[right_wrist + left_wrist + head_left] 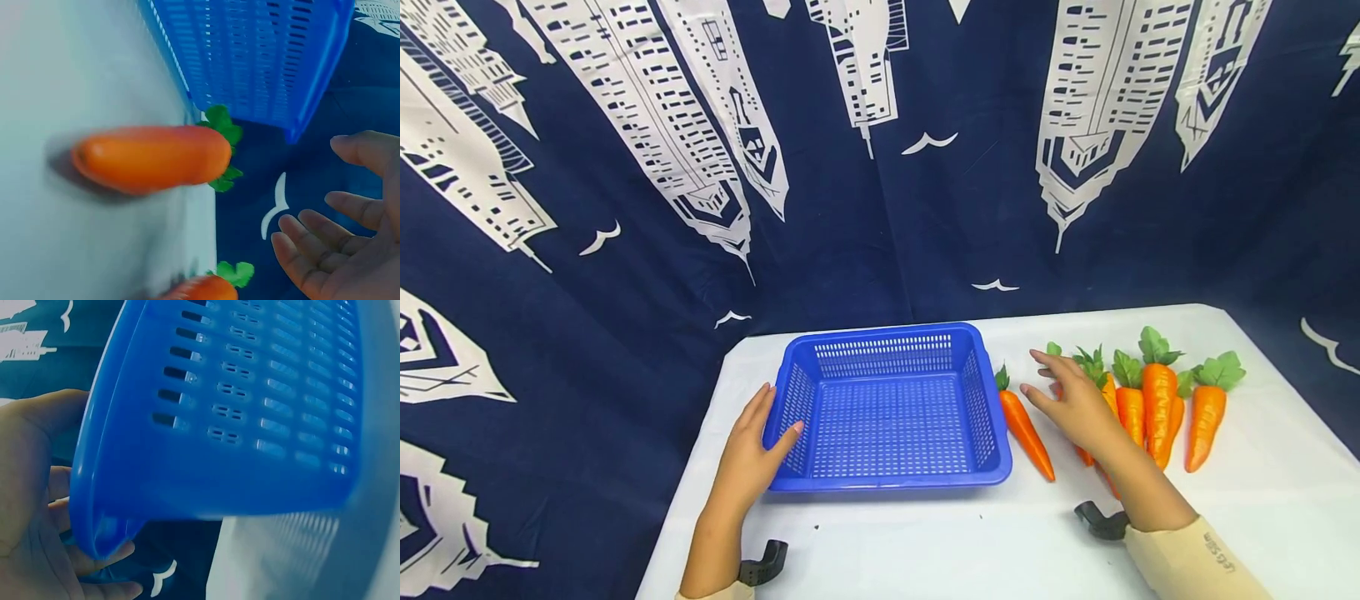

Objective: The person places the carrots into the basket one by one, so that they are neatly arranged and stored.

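Observation:
A blue plastic basket (887,482) with slotted walls stands on the white table, its inside bare. My left hand (750,454) is at its left rim, thumb reaching over the edge and the other fingers along the outside, loosely extended. In the left wrist view the rim (94,456) overlaps those fingers. My right hand (1078,408) hovers over the carrots at the right, fingers spread and holding nothing. A single carrot (1027,435) lies between it and the basket. Several leafy-topped carrots (1159,400) lie under and beyond the right hand, some partly hidden by the forearm.
The white table (925,542) ends at the back against a dark blue cloth (910,242) printed with white buildings and birds. One carrot (1206,427) lies at the far right of the group. Black bands (1103,522) sit at both wrists.

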Action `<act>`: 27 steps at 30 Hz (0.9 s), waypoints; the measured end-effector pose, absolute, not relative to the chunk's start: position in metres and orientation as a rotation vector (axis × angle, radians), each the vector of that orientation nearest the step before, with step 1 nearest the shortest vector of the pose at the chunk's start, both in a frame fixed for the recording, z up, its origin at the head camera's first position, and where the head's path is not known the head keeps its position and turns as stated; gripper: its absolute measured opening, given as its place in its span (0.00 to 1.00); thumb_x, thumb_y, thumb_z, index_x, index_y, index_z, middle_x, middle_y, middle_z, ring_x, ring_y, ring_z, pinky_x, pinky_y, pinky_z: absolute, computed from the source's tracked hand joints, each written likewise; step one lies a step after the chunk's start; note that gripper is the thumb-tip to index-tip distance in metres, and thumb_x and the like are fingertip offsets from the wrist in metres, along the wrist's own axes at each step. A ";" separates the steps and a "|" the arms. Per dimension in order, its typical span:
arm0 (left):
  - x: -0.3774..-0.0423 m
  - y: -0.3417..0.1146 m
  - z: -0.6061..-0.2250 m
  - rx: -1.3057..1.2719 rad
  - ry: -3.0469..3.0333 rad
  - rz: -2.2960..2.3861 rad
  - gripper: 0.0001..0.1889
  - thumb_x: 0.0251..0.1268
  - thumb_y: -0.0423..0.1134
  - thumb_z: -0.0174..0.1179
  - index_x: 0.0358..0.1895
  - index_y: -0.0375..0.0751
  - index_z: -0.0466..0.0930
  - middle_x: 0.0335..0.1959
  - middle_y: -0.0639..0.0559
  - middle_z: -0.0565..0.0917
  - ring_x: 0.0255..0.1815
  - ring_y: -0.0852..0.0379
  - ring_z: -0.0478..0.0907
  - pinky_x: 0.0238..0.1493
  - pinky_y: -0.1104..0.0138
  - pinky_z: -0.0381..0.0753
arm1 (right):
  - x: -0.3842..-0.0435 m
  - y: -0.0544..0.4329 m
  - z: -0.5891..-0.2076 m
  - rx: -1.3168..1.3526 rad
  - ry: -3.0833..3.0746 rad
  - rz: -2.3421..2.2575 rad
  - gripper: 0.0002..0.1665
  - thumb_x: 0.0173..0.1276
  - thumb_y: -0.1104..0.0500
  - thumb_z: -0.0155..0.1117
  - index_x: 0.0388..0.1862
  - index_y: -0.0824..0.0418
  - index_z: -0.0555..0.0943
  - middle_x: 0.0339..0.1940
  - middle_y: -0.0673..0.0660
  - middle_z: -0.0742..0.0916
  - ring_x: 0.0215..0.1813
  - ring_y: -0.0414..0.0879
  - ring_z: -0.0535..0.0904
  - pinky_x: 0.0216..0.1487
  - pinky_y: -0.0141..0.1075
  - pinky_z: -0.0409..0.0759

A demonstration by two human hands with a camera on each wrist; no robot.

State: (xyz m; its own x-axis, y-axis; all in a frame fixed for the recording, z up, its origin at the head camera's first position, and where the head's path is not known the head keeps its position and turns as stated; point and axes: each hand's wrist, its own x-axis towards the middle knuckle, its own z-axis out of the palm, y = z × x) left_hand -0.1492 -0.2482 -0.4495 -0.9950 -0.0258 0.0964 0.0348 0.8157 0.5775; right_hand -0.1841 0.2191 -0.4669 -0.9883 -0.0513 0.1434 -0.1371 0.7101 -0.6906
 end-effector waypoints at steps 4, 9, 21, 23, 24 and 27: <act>-0.143 -0.254 -0.453 0.004 -2.907 -0.954 0.45 0.69 0.65 0.58 0.81 0.48 0.54 0.84 0.48 0.53 0.83 0.37 0.51 0.77 0.36 0.55 | -0.186 0.215 -0.477 0.121 -2.803 1.256 0.38 0.73 0.51 0.65 0.77 0.61 0.66 0.68 0.71 0.74 0.62 0.69 0.78 0.60 0.60 0.80; -0.134 -0.259 -0.460 0.006 -2.907 -0.999 0.45 0.67 0.65 0.59 0.81 0.50 0.54 0.84 0.51 0.54 0.83 0.38 0.52 0.77 0.35 0.55 | -0.187 0.211 -0.488 0.095 -2.799 1.387 0.36 0.74 0.55 0.63 0.77 0.63 0.66 0.69 0.72 0.74 0.62 0.70 0.79 0.59 0.59 0.81; -0.121 -0.267 -0.480 -0.034 -2.829 -1.115 0.44 0.67 0.59 0.64 0.81 0.53 0.55 0.83 0.52 0.55 0.82 0.42 0.57 0.72 0.46 0.72 | -0.187 0.203 -0.507 0.052 -2.832 1.384 0.36 0.73 0.54 0.64 0.76 0.62 0.67 0.67 0.73 0.76 0.60 0.71 0.80 0.61 0.61 0.80; -0.120 -0.267 -0.483 -0.035 -2.818 -1.138 0.44 0.67 0.57 0.65 0.81 0.53 0.54 0.83 0.51 0.55 0.82 0.41 0.56 0.72 0.45 0.70 | -0.187 0.202 -0.510 0.062 -2.822 1.374 0.36 0.72 0.55 0.64 0.75 0.64 0.68 0.66 0.73 0.76 0.59 0.70 0.80 0.60 0.60 0.80; -0.119 -0.266 -0.484 -0.033 -2.815 -1.148 0.44 0.67 0.57 0.65 0.82 0.54 0.53 0.83 0.50 0.55 0.82 0.40 0.55 0.73 0.43 0.68 | -0.187 0.201 -0.512 0.067 -2.819 1.368 0.35 0.72 0.55 0.65 0.74 0.65 0.68 0.65 0.73 0.77 0.59 0.70 0.81 0.60 0.60 0.81; -0.118 -0.265 -0.487 -0.028 -2.810 -1.175 0.45 0.67 0.54 0.66 0.82 0.55 0.52 0.84 0.51 0.53 0.83 0.38 0.51 0.77 0.37 0.58 | -0.187 0.199 -0.517 0.073 -2.820 1.344 0.35 0.71 0.56 0.65 0.73 0.66 0.69 0.63 0.73 0.78 0.59 0.69 0.81 0.60 0.59 0.81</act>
State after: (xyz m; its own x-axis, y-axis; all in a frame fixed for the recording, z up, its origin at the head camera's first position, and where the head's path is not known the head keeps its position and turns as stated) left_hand -0.1179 -0.2652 -0.4868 -0.9952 -0.0204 0.0956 0.0537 0.7030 0.7091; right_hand -0.1871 0.1992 -0.5171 -0.9988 -0.0346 0.0356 -0.0494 0.6289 -0.7759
